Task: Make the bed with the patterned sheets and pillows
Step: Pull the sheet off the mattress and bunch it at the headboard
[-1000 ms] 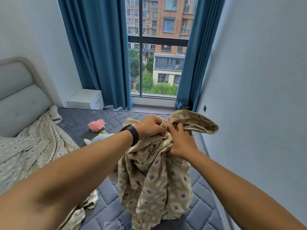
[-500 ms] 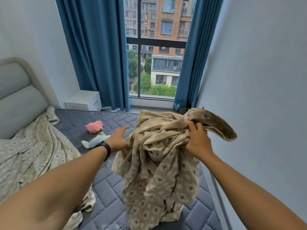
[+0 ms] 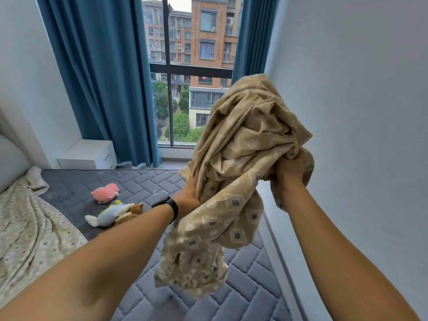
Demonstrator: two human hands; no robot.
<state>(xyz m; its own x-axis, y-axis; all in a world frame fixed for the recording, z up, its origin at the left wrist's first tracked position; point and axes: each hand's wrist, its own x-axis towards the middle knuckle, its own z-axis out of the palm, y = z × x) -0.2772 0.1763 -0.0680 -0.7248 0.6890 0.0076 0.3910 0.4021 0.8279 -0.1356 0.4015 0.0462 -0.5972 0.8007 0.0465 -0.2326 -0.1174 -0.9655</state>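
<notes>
Raised since 0.5 s ago: tan patterned sheet (image 3: 243,158), bunched above grey mattress (image 3: 250,269). Right hand (image 3: 290,167) fingers clenched in fabric; left hand (image 3: 188,196) grips its left side.

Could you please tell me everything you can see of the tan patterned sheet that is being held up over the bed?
The tan patterned sheet looks like soft woven fabric, beige with pale circles and diamonds with dark centres. It is bunched and creased, not spread out, held in the air above the grey quilted mattress near the wall. The right hand grips a gathered wad at its right side; the left hand holds it lower on the left. Its lower end hangs loose, seemingly clear of the mattress.
</notes>
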